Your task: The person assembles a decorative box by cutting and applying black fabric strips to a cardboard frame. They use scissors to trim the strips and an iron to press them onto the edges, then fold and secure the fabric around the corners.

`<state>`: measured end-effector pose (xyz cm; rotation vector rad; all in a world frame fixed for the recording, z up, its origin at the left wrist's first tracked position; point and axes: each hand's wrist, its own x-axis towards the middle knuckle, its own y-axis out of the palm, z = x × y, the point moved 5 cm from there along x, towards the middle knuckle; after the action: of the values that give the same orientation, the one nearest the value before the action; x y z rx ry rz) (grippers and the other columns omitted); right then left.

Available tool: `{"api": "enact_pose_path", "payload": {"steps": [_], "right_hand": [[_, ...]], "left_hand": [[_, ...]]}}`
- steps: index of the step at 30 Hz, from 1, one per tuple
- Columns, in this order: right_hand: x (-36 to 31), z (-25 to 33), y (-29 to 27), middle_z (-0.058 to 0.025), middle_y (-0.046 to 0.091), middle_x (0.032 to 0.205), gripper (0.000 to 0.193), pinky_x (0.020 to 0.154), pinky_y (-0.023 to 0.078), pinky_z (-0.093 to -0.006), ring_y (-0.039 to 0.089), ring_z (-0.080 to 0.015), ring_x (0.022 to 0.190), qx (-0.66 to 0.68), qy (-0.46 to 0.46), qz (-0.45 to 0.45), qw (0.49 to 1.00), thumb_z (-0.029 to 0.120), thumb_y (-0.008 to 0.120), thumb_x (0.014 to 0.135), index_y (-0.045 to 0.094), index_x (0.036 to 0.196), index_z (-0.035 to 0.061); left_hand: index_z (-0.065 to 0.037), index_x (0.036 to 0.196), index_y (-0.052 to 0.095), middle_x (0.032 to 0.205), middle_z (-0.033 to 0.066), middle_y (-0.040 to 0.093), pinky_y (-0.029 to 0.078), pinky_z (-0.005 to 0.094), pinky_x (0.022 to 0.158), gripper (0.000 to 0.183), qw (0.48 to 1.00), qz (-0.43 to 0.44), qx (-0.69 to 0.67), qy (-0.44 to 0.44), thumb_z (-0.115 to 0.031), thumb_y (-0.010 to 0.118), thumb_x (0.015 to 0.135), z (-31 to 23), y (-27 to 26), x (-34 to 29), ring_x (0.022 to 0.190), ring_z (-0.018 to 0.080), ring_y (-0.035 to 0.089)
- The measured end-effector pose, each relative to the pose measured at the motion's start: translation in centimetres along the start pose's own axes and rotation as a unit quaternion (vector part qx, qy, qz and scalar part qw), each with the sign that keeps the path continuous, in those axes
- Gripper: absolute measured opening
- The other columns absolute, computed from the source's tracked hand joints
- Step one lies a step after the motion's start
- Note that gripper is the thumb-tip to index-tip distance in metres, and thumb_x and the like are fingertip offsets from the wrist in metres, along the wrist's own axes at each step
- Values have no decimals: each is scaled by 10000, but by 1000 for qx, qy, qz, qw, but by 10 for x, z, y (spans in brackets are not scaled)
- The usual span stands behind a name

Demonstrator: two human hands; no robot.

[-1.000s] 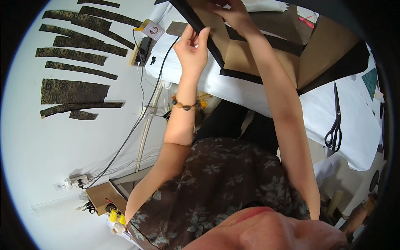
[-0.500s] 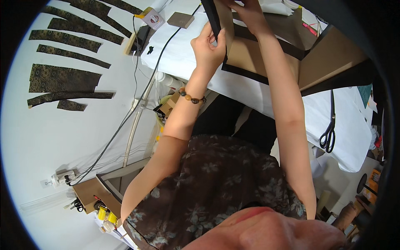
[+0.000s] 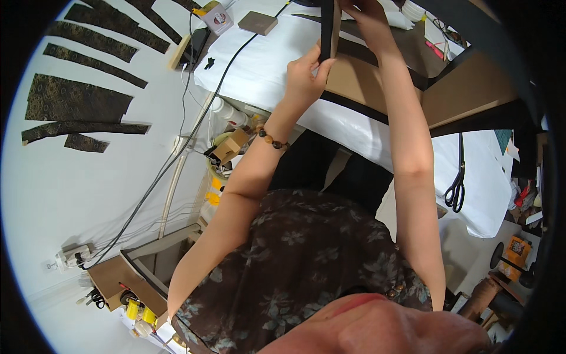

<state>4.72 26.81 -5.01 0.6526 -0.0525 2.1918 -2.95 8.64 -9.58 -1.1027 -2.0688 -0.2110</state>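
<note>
A large cardboard box (image 3: 359,74), brown inside with black edging, stands on the white-covered table. My left hand (image 3: 308,75) is closed on the near edge of its upright left wall (image 3: 329,36), thumb on one side and fingers on the other. A beaded bracelet circles that wrist. My right arm reaches over the box's near side. At the top of the view, my right hand (image 3: 370,17) has its fingers bent against the inner side of the same wall. Shadow and the picture's edge partly hide those fingertips.
Black scissors (image 3: 457,189) lie on the white table cover (image 3: 480,206) at the right. A grey-brown block (image 3: 257,23) and a small carton (image 3: 217,19) sit at the far left. A black cable (image 3: 227,79) crosses the table's left side. Patterned dark strips (image 3: 79,100) hang on the wall.
The box's left wall and my left hand have shifted right in the view, and the wall looks more upright. My right hand has moved slightly right too. The whole view has turned a little.
</note>
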Motion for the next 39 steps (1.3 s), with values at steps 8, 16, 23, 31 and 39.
{"api": "enact_pose_path", "payload": {"steps": [8, 16, 23, 31, 39], "right_hand": [[4, -5, -4, -8, 635, 1010, 260, 885, 437, -287, 574, -131, 964, -57, -35, 17, 998, 0, 618, 873, 607, 1128, 53], [3, -5, -1, 0, 607, 995, 269, 908, 432, -287, 564, -127, 953, -7, -44, 29, 999, -17, 634, 864, 613, 1123, 51], [5, -2, 0, 1, 626, 1016, 214, 903, 439, -284, 562, -115, 963, -27, -42, 44, 998, 60, 657, 904, 614, 1114, 61], [9, -3, -1, -16, 641, 1052, 262, 909, 464, -290, 585, -123, 1000, -45, -59, 61, 995, 70, 682, 894, 600, 1142, 55], [12, -9, -5, -32, 647, 1049, 281, 889, 485, -305, 600, -134, 975, -39, -67, 53, 996, 59, 696, 883, 596, 1145, 46]], "left_hand": [[-9, 1222, 612, 686, 154, 639, 474, 308, 482, 373, 997, -71, 15, 41, -57, 662, 855, 29, 11, -16, 485, 262, 592], [-19, 1221, 623, 665, 145, 642, 479, 329, 481, 355, 995, -53, 79, -10, -78, 648, 871, 32, 10, -32, 522, 276, 635], [-14, 1159, 646, 602, 145, 608, 474, 359, 470, 312, 992, 38, 118, -34, -130, 655, 870, 43, 11, -34, 503, 309, 615], [7, 1021, 653, 559, 139, 583, 465, 378, 461, 221, 989, 48, 137, -28, -116, 671, 838, 53, 12, -46, 487, 320, 600], [3, 833, 620, 517, 135, 555, 451, 388, 448, 147, 981, 39, 183, -58, -135, 661, 861, 41, 18, -51, 463, 329, 580]]}}
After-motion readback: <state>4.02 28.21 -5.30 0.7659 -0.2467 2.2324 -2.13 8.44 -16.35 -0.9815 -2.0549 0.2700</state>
